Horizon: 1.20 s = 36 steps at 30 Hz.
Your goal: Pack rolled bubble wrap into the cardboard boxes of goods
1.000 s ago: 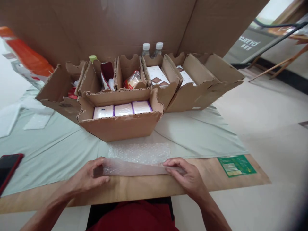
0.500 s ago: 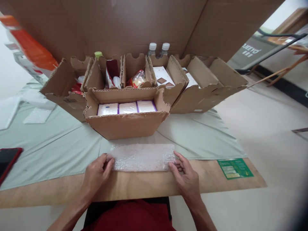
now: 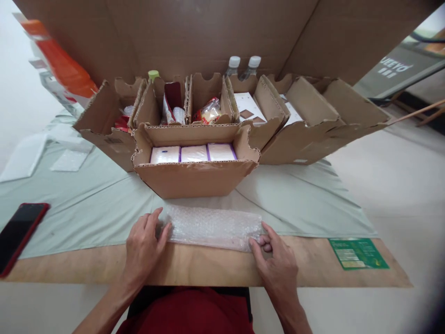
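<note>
A long folded strip of clear bubble wrap [image 3: 215,229] lies near the table's front edge, partly on the cloth and partly on bare wood. At its left end is my left hand [image 3: 146,241], thumb and fingers apart, the thumb tip close to the wrap's edge. My right hand [image 3: 276,257] grips the right end, with the thumb on top and the index finger at the far corner. Just behind the wrap stands a cardboard bin [image 3: 194,178] holding three white packs with purple edges [image 3: 193,153].
Behind stands a row of cardboard bins [image 3: 295,139] with packaged goods, before a tall cardboard panel [image 3: 208,37]. A phone [image 3: 22,234] lies at left, folded bubble wrap [image 3: 71,159] beyond it. A green card [image 3: 359,253] lies at the right front corner.
My left hand has loosened from the bubble wrap's left end, its fingers now spread. The right hand stays at the other end. The whole view has shifted slightly.
</note>
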Available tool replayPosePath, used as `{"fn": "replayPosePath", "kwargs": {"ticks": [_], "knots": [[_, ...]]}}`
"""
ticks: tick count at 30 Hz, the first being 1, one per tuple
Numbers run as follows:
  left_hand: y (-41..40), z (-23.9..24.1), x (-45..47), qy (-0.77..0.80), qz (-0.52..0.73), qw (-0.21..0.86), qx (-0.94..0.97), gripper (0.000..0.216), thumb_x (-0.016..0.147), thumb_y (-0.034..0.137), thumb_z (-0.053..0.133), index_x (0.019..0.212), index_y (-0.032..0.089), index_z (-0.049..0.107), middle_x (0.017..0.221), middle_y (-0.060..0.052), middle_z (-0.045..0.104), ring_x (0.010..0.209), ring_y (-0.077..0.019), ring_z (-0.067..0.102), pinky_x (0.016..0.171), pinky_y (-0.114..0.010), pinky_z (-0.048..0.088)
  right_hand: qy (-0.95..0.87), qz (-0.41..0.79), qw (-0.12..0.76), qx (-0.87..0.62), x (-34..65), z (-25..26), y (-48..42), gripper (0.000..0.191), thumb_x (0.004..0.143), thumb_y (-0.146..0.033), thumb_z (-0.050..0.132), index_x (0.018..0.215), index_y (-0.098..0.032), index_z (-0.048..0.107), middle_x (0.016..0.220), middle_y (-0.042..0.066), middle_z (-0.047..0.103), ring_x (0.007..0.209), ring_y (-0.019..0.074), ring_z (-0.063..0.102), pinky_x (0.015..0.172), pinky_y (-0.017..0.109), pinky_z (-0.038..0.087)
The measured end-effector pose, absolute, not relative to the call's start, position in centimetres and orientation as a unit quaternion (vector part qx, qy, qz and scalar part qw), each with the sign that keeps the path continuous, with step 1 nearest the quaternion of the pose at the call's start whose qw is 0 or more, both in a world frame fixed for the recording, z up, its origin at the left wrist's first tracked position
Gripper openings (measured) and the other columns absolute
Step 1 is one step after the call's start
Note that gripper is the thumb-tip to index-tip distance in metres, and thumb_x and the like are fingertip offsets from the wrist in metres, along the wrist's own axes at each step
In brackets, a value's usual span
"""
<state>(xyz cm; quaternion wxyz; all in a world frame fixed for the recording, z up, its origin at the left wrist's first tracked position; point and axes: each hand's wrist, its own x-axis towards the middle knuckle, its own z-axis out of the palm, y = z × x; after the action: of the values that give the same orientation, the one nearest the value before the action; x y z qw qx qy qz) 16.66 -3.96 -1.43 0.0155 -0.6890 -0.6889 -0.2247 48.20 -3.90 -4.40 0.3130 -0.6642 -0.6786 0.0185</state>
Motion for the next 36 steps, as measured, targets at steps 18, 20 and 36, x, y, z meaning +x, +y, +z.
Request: {"fn": "replayPosePath", "kwargs": {"ticks": [18,20,36], "knots": [[-5.2,-3.6,24.7,-0.457,-0.102,-0.03,-0.883,0.061,0.101,0.049,0.048,0.156,0.023,0.042,0.165,-0.012,0.039,0.156,-0.0373,0.024,0.123,-0.066,-0.009,-0.851,0.062,0.242,-0.461,41.6,-0.1,-2.8,0.049,0.104,-0.03,0.047,0.15,-0.013,0.045,0.149,0.015,0.057,0.142,0.028,0.048,0.113,0.045,0.042],[-5.4,-3.6,24.7,-0.457,-0.103,-0.024,-0.883,0.057,0.101,0.045,0.049,0.154,0.022,0.045,0.164,-0.012,0.041,0.156,-0.0375,0.022,0.123,-0.067,-0.006,-0.869,0.088,0.183,-0.452,40.3,-0.9,-2.0,0.055,0.105,-0.04,0.045,0.15,-0.01,0.046,0.152,0.015,0.055,0.143,0.028,0.046,0.116,0.044,0.04],[-8.0,-3.2,17.1,-0.602,-0.113,0.042,-0.789,0.06,0.101,0.043,0.048,0.154,0.014,0.043,0.166,-0.022,0.033,0.158,-0.0395,0.018,0.124,-0.063,0.012,-0.795,-0.112,0.12,-0.585,50.1,-3.5,-4.2,0.068,0.108,-0.037,0.029,0.167,-0.018,0.0,0.161,0.019,0.041,0.145,0.0348,0.043,0.116,0.056,0.03]]}}
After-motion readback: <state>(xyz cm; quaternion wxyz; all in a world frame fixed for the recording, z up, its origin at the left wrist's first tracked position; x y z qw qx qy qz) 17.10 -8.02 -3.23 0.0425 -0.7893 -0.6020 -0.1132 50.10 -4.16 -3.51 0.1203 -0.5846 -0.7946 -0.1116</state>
